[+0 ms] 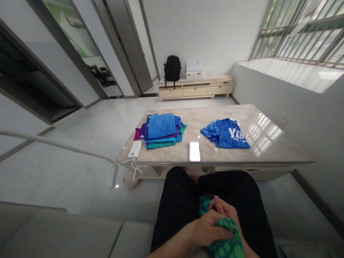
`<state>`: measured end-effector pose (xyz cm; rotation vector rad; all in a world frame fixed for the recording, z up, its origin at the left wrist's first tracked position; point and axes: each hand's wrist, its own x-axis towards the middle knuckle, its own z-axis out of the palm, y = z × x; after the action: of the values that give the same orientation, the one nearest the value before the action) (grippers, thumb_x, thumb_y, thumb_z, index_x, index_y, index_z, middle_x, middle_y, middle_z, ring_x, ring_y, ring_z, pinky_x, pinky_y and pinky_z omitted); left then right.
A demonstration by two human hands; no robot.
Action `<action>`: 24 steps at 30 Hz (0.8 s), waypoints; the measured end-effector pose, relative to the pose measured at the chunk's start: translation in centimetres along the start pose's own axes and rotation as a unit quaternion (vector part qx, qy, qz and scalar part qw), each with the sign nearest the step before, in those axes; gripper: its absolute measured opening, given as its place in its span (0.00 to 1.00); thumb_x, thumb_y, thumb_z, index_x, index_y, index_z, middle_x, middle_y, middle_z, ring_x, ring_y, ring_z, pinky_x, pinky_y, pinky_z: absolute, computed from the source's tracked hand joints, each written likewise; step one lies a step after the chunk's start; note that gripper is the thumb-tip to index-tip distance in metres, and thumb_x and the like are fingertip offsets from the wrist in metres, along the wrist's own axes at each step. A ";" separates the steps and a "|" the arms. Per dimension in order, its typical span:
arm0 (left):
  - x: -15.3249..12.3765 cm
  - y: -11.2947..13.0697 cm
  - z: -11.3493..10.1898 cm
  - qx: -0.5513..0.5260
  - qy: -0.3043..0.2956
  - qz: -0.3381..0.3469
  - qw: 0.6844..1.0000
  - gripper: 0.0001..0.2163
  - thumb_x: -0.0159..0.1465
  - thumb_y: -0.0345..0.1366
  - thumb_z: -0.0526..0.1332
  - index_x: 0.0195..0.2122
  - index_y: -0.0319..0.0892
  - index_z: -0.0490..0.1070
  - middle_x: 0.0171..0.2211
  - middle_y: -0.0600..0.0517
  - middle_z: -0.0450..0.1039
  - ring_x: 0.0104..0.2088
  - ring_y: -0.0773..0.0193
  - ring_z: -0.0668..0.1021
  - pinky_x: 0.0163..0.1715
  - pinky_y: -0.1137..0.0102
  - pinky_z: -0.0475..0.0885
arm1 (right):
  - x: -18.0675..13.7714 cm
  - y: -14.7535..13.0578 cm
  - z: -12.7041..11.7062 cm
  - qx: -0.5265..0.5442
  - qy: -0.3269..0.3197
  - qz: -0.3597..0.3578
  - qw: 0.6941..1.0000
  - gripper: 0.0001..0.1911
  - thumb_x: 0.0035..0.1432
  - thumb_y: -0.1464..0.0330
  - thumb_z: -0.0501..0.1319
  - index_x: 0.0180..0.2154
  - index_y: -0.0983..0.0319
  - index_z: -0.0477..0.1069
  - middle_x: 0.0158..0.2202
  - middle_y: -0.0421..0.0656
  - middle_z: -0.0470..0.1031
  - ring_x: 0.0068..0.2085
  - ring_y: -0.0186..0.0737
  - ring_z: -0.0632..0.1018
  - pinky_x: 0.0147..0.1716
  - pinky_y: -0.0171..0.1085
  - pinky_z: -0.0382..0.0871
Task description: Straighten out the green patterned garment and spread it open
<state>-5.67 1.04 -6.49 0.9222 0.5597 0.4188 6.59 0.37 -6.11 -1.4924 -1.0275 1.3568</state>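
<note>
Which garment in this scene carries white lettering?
The blue shirt lying alone on the table's right side; the stack and the green cloth in the hands show no lettering.

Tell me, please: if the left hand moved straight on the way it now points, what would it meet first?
The left hand points right across the lap, gripping the green patterned garment. Going on, it would probably meet the right hand first, which already lies against it; depth is hard to judge.

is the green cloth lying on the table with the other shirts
No, the green patterned cloth is on the person's lap, gripped by the left hand, apart from the table.
</note>
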 end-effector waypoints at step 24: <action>-0.5 -0.5 0.1 0.017 -0.015 0.014 1.000 0.29 0.49 0.61 0.73 0.33 0.35 0.80 0.32 0.47 0.78 0.30 0.64 0.77 0.34 0.70 0.73 | -0.9 -2.3 -0.2 0.017 -0.065 -0.011 0.998 0.35 0.55 0.37 0.59 0.22 0.62 0.77 0.23 0.46 0.73 0.28 0.44 0.74 0.31 0.41 0.69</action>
<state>-5.96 0.42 -6.70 0.9676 0.5291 0.4218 6.66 0.24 -3.62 -1.3792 -1.0938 1.4627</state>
